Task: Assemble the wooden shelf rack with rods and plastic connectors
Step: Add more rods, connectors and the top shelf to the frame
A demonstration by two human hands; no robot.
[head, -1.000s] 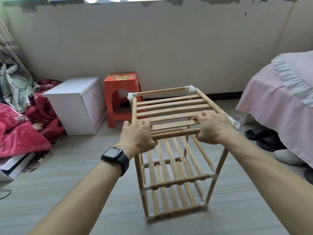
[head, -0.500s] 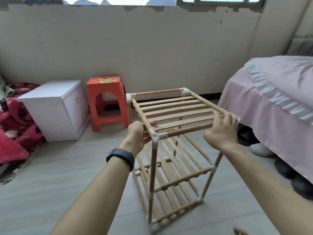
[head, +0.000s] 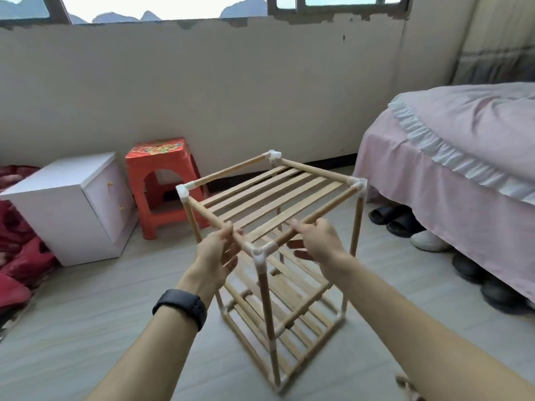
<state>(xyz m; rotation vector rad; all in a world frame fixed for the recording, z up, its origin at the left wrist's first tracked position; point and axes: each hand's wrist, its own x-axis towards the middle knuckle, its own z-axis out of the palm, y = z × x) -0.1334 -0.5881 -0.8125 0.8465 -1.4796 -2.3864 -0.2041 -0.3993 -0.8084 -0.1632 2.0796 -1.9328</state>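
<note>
The wooden shelf rack (head: 269, 198) stands upright on the floor with three slatted tiers, wooden rods and white plastic connectors at the corners. Its near top corner connector (head: 258, 251) points toward me. My left hand (head: 217, 253) is on the top rod left of that corner, fingers loosely curled around it. My right hand (head: 315, 241) is on the top rod right of the corner, thumb and fingers pinching it. A black watch sits on my left wrist.
A white bedside cabinet (head: 72, 206) and a red plastic stool (head: 162, 180) stand against the wall behind the rack. A bed with pink cover (head: 451, 157) is at the right, with shoes (head: 405, 221) under it. Red bedding (head: 14, 256) lies at the left.
The rack has turned so a corner now faces me instead of a side. Both hands shifted from gripping the front rod to holding the two rods beside the near corner.
</note>
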